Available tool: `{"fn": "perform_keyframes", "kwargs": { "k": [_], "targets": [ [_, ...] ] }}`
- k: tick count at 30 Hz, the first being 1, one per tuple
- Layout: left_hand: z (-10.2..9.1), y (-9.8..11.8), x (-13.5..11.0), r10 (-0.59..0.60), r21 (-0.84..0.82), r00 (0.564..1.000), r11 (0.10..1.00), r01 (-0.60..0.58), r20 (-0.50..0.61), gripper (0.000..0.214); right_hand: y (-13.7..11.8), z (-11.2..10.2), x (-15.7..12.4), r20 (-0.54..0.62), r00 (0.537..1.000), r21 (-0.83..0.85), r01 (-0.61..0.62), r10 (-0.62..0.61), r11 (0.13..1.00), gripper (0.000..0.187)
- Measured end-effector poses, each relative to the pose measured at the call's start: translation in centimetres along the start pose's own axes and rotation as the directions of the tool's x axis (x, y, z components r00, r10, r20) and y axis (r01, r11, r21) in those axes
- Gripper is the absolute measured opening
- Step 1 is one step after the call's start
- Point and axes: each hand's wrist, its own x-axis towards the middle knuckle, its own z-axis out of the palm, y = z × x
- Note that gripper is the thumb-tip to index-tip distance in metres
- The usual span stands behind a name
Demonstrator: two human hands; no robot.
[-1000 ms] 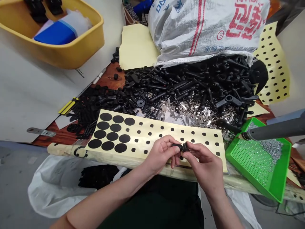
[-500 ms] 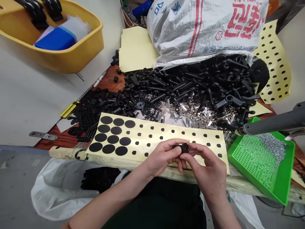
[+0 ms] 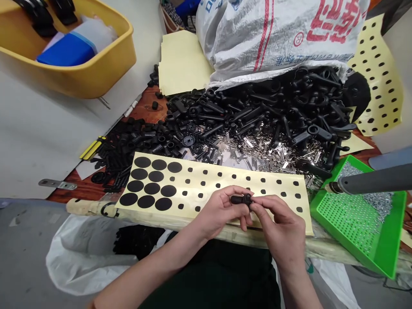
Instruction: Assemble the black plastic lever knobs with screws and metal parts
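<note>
The person's left hand (image 3: 222, 211) curls its fingers around a small, black, tube-shaped part (image 3: 238, 200). The right hand (image 3: 283, 223) pinches its end, above a long, pale-yellow paper sheet with black dots (image 3: 192, 189).

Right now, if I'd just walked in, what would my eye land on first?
Probably the big heap of black parts across the middle, with a white sack printed in red behind it. In front, the left hand and right hand hold a small black piece above a yellow sheet. At the right, a bright green tray stands out.
</note>
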Motion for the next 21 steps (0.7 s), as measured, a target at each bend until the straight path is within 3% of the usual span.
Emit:
{"fn": "perform_keyframes", "kwargs": {
  "k": [8, 15, 21],
  "targets": [
    [0.33, -0.22, 0.14, -0.018, 0.067, 0.996, 0.997, 0.024, -0.086, 0.032, -0.47, -0.35, 0.23, 0.036, 0.996, -0.097, 0.08, -0.077, 0.992, 0.008],
    [0.63, 0.11, -0.02, 0.016, 0.101, 0.991, 0.995, -0.002, -0.133, 0.026, -0.44, -0.13, 0.76, 0.078, 0.997, -0.105, 0.021, -0.013, 0.994, 0.01],
    [0.61, -0.12, -0.07, 0.032, 0.12, 0.99, 0.993, -0.016, -0.135, 0.026, -0.6, -0.2, 0.92, 0.084, 0.987, -0.238, 0.155, -0.139, 0.959, 0.01]
  ]
}}
